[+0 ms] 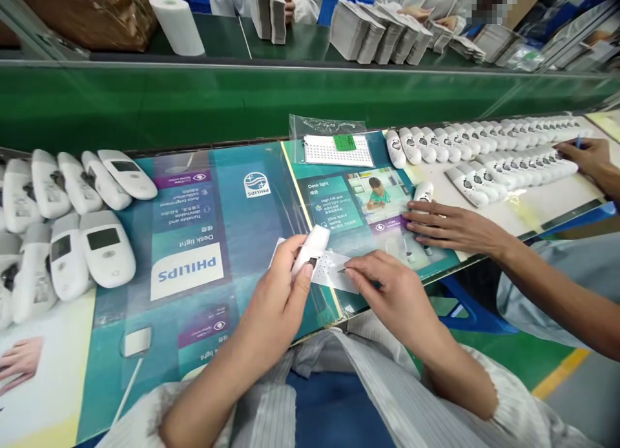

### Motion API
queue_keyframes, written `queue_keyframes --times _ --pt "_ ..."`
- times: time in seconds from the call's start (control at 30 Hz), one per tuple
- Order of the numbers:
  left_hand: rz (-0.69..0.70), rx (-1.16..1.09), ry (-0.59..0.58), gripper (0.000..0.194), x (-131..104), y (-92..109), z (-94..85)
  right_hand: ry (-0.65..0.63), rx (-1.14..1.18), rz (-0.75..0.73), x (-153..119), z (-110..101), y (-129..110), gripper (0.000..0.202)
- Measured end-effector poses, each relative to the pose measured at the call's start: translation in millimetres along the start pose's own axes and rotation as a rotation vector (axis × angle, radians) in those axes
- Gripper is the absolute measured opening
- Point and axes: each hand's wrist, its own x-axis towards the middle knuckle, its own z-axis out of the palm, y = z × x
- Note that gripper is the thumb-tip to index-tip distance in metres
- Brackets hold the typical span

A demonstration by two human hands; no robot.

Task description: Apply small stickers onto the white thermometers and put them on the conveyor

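The left hand (281, 286) is raised above the near edge of the worktable, palm turned inward, its thumb and fingers gripping a white handheld device (312, 246) that tilts up and to the right. Just to the right, the right hand (392, 283) is bent at the wrist, thumb and forefinger pinching a slim dark-tipped tool (341, 270) that points left toward the device. Between the hands is a white label sheet (332, 274), partly covered by the left hand and the device.

At the left, two rows of white devices (107, 248) stand close together, several showing dark screens. Across the middle, a printed covering (247, 235) bears "PHILIPS" upside down; beyond it, a green panel (194, 99) separates the table from a far bench carrying a white roll (180, 28) and, farther right, grey paper stacks (358, 31). A clear bag (339, 125) lies near the panel. To the right, a co-worker's hand (443, 227) rests over another device (423, 192), the forearm bounding the space beside the right hand; long rows of similar devices (469, 183) extend rightward.

The devices are smooth, rounded plastic; the covering is glossy and teal; the bag is crinkled film; the sleeves are pale striped cloth.
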Motion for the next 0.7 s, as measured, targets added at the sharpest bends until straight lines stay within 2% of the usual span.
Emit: queue_keyframes --times 0.07,0.23,0.3,0.47,0.7 --pt "-0.077 -0.048 0.058 0.033 -7 -3 6.7 0.001 -0.026 0.003 0 4 -1 0.018" --pt "-0.215 -0.287 0.335 0.042 -25 2 11.1 0.035 -0.023 -0.044 9 8 -6 0.015" --pt "-0.251 -0.401 0.411 0.045 -30 2 15.4 0.019 -0.021 -0.058 14 11 -10 0.016" --pt "-0.268 -0.557 0.450 0.045 -36 -6 22.0 -0.015 -0.035 -0.057 25 21 -13 0.015" --pt "-0.287 -0.557 0.450 0.050 -35 -5 19.6 -0.011 -0.030 -0.024 29 24 -12 0.012"
